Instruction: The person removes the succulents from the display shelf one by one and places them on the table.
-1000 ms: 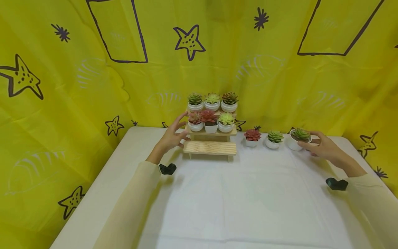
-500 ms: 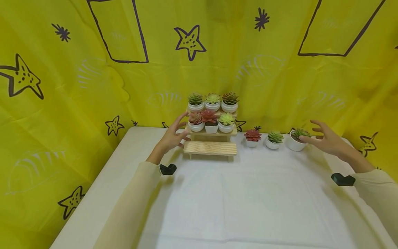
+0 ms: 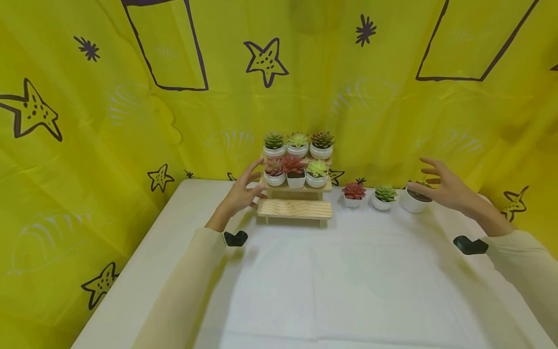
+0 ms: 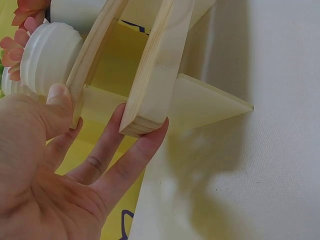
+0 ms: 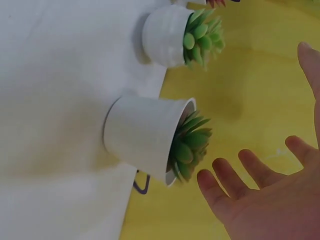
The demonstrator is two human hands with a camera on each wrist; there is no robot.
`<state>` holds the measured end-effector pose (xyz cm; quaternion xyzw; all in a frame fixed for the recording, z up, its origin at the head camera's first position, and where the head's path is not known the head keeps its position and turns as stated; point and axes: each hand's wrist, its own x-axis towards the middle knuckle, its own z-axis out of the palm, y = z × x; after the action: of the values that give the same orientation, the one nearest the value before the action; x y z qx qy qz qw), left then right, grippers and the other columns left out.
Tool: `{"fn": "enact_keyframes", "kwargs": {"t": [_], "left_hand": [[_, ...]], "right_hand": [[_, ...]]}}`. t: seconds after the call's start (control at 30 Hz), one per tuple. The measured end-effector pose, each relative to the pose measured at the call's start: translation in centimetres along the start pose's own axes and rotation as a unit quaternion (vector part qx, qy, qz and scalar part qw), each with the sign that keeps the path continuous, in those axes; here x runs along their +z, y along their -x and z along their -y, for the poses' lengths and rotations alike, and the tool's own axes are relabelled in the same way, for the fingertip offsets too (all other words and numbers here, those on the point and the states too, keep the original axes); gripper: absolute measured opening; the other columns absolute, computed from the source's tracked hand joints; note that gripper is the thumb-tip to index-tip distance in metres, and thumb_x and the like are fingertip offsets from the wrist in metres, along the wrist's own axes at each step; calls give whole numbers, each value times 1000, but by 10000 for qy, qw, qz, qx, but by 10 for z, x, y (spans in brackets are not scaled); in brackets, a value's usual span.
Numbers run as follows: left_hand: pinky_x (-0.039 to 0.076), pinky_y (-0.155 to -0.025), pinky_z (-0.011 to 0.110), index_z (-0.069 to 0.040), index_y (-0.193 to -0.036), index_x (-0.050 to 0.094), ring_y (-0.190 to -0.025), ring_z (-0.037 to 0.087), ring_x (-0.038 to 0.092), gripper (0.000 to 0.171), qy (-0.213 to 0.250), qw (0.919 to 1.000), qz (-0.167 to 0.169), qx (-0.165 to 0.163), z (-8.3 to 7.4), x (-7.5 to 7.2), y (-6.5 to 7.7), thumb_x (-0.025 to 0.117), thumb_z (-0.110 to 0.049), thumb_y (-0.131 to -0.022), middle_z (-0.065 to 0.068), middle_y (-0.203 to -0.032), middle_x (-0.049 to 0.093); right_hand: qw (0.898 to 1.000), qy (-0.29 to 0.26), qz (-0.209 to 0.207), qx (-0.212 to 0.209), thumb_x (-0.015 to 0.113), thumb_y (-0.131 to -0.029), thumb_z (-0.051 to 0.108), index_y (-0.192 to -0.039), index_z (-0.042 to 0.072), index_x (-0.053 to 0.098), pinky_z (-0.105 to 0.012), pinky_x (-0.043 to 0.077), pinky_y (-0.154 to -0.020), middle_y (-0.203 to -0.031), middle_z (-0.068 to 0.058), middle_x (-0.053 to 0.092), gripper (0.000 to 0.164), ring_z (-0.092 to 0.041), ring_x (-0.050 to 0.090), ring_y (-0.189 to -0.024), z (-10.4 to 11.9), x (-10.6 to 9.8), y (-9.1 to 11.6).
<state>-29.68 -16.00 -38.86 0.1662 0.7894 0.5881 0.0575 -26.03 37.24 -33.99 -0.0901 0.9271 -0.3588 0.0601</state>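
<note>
My left hand (image 3: 239, 194) holds the left end of a small wooden tiered plant stand (image 3: 294, 208). In the left wrist view, its thumb and fingers (image 4: 131, 167) are spread along the shelf ends, thumb and forefinger at the middle shelf. Potted succulents fill the top and middle shelves, among them a red one (image 3: 293, 165) in a square pot; the lowest shelf is bare. My right hand (image 3: 453, 190), fingers spread, is above and beside a potted green succulent (image 5: 142, 137) in a tall white pot, apart from it in the right wrist view. It grips nothing.
Left of the tall pot stand a green succulent (image 3: 383, 196) in a round white pot and a red succulent (image 3: 353, 193) in a white pot. A white cloth (image 3: 370, 281) covers the table. A yellow patterned curtain (image 3: 305, 97) hangs close behind.
My right hand has let go of the tall white pot and risen above it, the pot staying upright on the table. The left hand stays at the stand.
</note>
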Motion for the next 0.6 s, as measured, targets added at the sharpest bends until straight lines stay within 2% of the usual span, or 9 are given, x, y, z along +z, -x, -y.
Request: {"fn": "enact_keyframes", "kwargs": {"t": [0.27,0.43,0.6], "left_hand": [[61,-64,56,-47,-161,24,-97,41,71,76,-46,10000,-40,-48,0,0,0,57,-6,-106,18,-163,32],[62,-61,51,-48,-161,24,-99,43,71,76,-47,10000,-33,-44,0,0,1,57,-6,-105,18,-163,32],[62,-62,52,-50,-159,25,-99,42,72,76,-29,9999,-44,-98,1,0,0,58,-7,-105,16,-163,33]], "right_hand": [[9989,-135,-83,-451,67,-102,32,-165,10,0,-76,33,-105,-163,-35,14,94,-62,28,-139,19,5,-7],[9977,-192,-124,-634,70,-100,29,-165,10,5,-73,32,-109,-163,-33,19,94,-60,31,-140,35,15,-13],[9959,-325,-140,-836,71,-99,27,-166,12,9,-71,29,-111,-161,-32,24,92,-58,32,-140,52,25,-16]]}}
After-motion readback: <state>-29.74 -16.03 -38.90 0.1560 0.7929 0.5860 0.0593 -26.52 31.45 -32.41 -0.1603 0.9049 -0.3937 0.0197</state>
